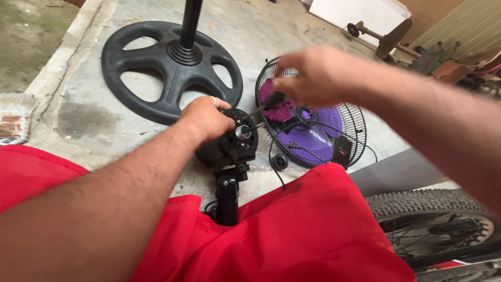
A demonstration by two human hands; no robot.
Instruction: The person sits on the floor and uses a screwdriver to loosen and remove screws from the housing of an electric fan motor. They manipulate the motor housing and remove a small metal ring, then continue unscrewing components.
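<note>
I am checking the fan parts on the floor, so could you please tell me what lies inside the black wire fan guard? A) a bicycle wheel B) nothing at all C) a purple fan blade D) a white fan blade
C: a purple fan blade lies inside the black wire fan guard on the concrete floor, beneath the right hand.

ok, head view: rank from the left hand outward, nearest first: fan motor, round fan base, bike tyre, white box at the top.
1. Fan motor: under the left hand, touching it.
2. Round fan base: on the floor just above the hand.
3. Bike tyre: lower right, past the red cloth.
4. White box: top right, beyond the fan cage.
Tyre and box are close to call; the box looks farther.
</note>
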